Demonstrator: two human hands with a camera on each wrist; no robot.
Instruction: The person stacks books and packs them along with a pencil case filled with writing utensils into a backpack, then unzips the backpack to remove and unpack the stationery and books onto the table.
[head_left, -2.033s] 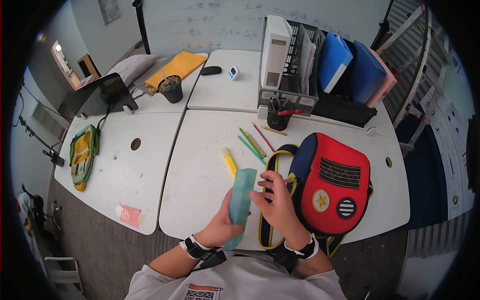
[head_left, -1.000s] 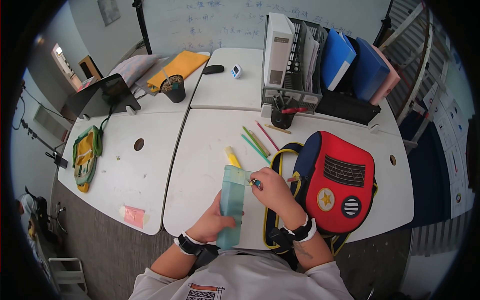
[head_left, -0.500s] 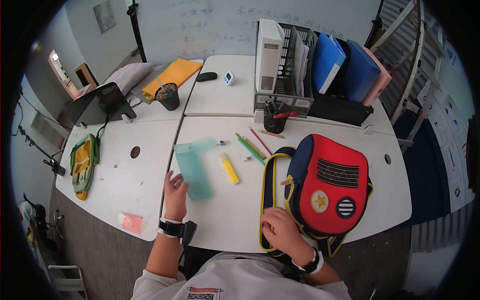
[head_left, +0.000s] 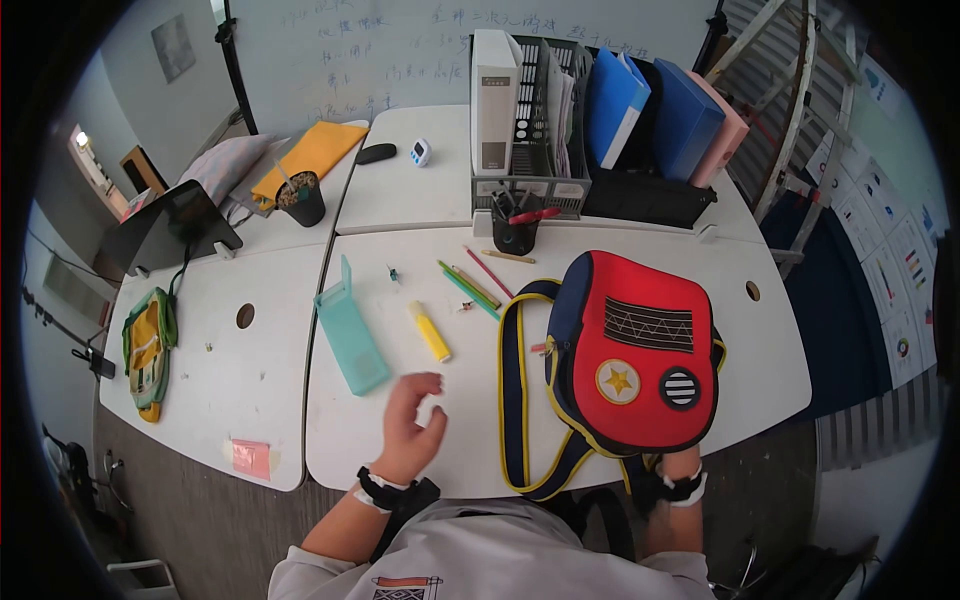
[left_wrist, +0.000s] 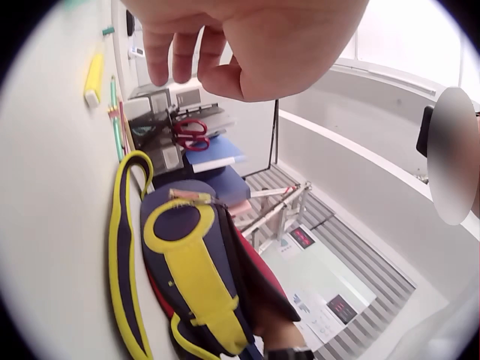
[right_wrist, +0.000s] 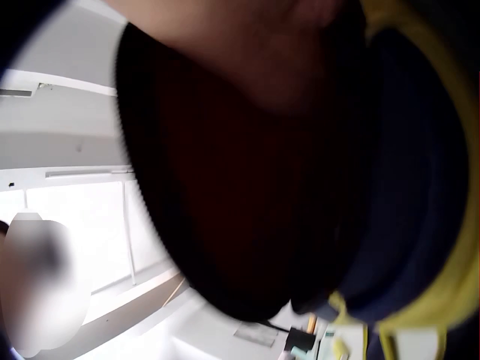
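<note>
My left hand (head_left: 412,415) hovers over the white table (head_left: 420,450) near its front edge, fingers loosely curled, holding nothing; in the left wrist view the left hand (left_wrist: 225,45) hangs above the table. A teal pencil case (head_left: 350,335) lies open to its left, a yellow highlighter (head_left: 430,332) just beyond. The red and navy backpack (head_left: 630,350) with yellow trim lies flat to the right. My right wrist (head_left: 680,485) shows at the backpack's near edge; the hand itself is hidden under the bag. The right wrist view shows only blurred skin and the dark backpack (right_wrist: 420,187).
Coloured pencils (head_left: 470,280) lie behind the highlighter. A black pen cup (head_left: 515,235) and a file rack with binders (head_left: 560,110) stand at the back. On the left table are a plant pot (head_left: 303,205), a yellow-green pouch (head_left: 145,350) and pink notes (head_left: 250,458).
My left hand set the pencil case down open on the table and drew back toward the front edge. My right hand left the case and dropped below the backpack's near edge.
</note>
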